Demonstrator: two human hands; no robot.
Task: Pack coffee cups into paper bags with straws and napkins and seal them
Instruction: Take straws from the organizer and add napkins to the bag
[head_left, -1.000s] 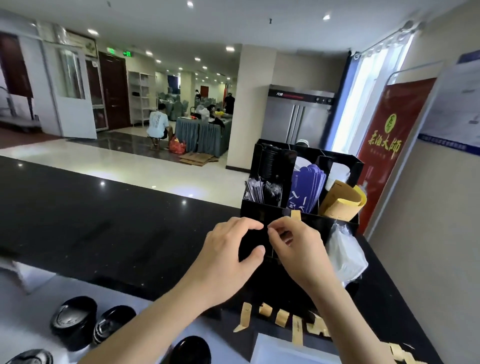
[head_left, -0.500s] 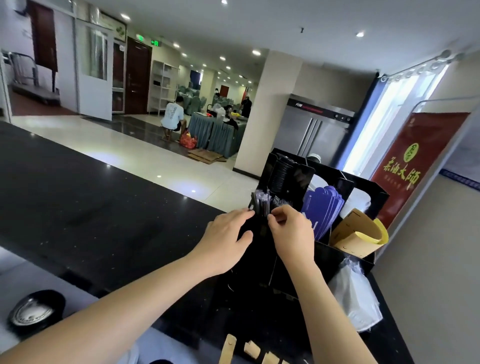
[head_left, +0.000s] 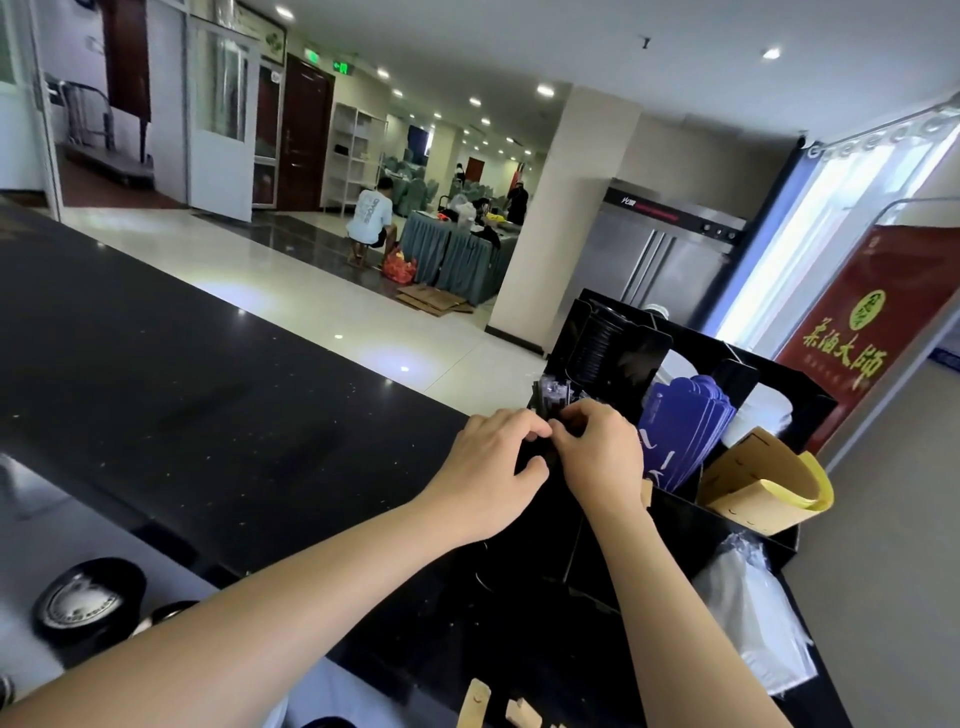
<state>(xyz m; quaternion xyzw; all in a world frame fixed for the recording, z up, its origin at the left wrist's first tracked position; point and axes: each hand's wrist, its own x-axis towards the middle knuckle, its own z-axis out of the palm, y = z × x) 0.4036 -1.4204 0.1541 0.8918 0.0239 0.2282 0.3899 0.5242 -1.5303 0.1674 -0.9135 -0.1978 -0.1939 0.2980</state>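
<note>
A black organizer (head_left: 769, 530) stands on the dark counter (head_left: 218, 415). A bundle of clear-wrapped straws (head_left: 553, 391) sticks up from its front left compartment. My right hand (head_left: 600, 454) pinches at the base of that bundle with its fingertips closed on a straw. My left hand (head_left: 496, 470) is beside it, fingers curled and touching the right fingertips; whether it grips anything is hidden. Coffee cups with black lids (head_left: 85, 600) stand at the lower left. A clear bag of white napkins (head_left: 753, 618) lies against the organizer's right front.
The organizer also holds blue cup sleeves (head_left: 680, 431), kraft cup carriers (head_left: 753, 488) and stacked black lids (head_left: 597, 348). Tan sticker strips (head_left: 474, 701) lie at the counter's near edge. A red banner (head_left: 872, 332) stands to the right, and people sit at a draped table far behind.
Both hands have moved up from the organizer's front wall to the straw bundle. The view has tilted up and right, so the cups and tan strips have slid toward the bottom edge.
</note>
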